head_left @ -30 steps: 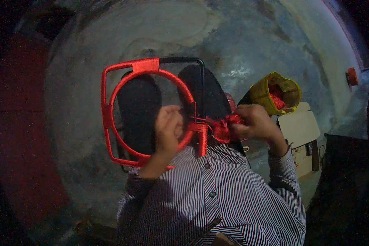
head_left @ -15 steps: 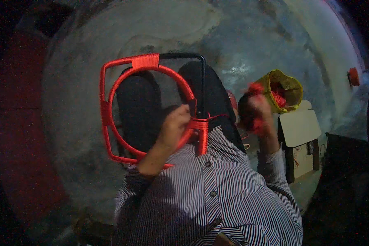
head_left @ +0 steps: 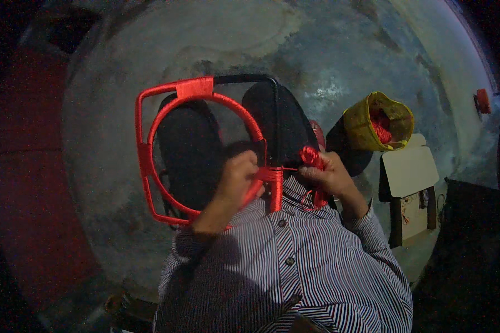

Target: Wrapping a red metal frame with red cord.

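Observation:
A metal frame (head_left: 150,166), a square outline with a ring inside it, is mostly wrapped in red cord; its upper right corner is still bare black. My left hand (head_left: 238,177) grips the ring's lower right part and holds the frame upright above my lap. My right hand (head_left: 328,175) holds a bundle of red cord (head_left: 312,158) close to the frame's right side. A taut strand runs from the bundle to the wrapped bar by my left hand. Loose cord hangs under my right hand.
A yellow bag (head_left: 378,122) with red cord inside sits on the floor to my right. Beside it lies a piece of cardboard (head_left: 410,169) over a dark box. A small red object (head_left: 482,101) rests at the far right. The floor is stained concrete.
My right hand swung out to the right with the cord bundle, then came back in next to the frame. My left hand kept its grip on the ring.

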The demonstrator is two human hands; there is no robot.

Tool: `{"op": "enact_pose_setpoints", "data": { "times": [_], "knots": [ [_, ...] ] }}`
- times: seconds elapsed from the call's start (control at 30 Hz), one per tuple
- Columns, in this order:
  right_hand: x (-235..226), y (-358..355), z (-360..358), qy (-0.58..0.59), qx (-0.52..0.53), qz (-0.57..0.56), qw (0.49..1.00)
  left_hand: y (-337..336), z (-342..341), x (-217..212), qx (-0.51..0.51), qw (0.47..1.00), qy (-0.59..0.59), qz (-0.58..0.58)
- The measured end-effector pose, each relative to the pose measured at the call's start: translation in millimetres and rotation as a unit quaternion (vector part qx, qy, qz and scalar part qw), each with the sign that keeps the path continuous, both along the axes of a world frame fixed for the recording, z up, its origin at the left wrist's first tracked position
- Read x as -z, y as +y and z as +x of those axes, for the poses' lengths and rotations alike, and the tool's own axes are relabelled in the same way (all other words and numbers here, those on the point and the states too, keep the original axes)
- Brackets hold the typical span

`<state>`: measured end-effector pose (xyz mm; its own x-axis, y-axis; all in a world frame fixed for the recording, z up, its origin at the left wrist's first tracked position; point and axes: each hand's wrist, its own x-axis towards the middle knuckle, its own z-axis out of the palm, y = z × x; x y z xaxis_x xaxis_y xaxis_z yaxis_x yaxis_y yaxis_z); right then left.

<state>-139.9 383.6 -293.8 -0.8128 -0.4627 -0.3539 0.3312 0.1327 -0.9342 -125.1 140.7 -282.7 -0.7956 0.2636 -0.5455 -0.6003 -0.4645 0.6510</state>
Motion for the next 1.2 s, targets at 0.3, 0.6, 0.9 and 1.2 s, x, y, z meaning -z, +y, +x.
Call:
{"op": "enact_pose_setpoints", "data": {
  "times": [0.3,0.6,0.9,1.2],
  "knots": [
    [18,51,-17,-0.137,0.104,-0.041,0.984,-5,-2,-2,-0.04,0.997,0.005,0.063],
    [94,168,-35,-0.038,0.481,-0.312,0.818,-5,3,0,-0.014,0.995,0.019,0.096],
    [-40,-20,-58,0.451,-0.001,0.199,0.87,1,8,-4,-0.147,0.947,0.234,-0.163],
    [-22,-45,-49,0.517,0.115,0.232,0.816,-5,9,12,-0.133,0.97,0.121,-0.161]
  ]
}}
